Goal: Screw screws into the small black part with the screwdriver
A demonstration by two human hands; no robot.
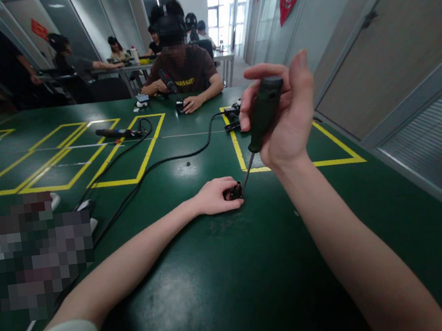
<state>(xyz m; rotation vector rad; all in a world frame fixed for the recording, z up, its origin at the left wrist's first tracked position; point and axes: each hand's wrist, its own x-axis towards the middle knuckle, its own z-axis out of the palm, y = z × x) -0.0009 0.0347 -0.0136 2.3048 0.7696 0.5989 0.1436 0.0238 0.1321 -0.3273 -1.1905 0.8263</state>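
My left hand [216, 196] rests on the green table with its fingers closed around a small black part [235, 191], whose exact kind I cannot make out. Raised above it on the right, my right hand [284, 109] grips the dark handle of a screwdriver [265, 112]. The metal shaft slants down to the left, and its tip is at the right side of the black part. Whether the tip sits in a screw is too small to tell.
Yellow tape outlines mark the green table [202, 275]. A corded tool [118, 132] lies at the back left, its black cable [172, 159] crossing the middle. Small black items [233, 118] lie behind my right hand. Across the table a person [180, 68] holds a tool.
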